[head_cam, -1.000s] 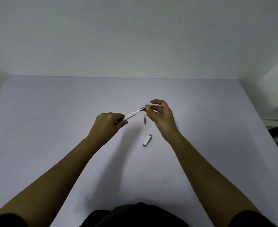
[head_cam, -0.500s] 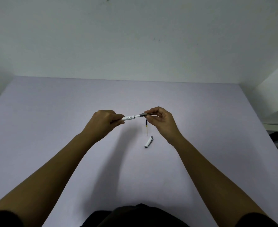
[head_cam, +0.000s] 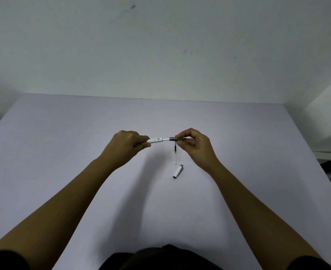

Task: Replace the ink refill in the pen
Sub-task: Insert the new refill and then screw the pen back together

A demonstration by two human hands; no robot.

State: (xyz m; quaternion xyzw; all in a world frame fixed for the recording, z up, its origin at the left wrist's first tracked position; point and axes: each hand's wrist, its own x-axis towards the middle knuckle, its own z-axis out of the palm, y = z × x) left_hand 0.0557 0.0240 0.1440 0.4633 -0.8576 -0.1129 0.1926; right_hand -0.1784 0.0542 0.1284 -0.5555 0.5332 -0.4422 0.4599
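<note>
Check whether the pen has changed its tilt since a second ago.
Yes. The pen was slanted, its right end raised; now it lies nearly level, parallel to the table's far edge, held by the left hand and right hand.

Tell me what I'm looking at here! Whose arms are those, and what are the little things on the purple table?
The camera sits on a person's head and looks down, so the arms are that person's own. The left hand holds a white pen by its body. The right hand pinches the pen's grey front end. They seem to be fixing the pen. On the purple table lie two loose bits: a thin ink refill, dark at one end and pale at the other, and the white pen cap just beside it.
</note>
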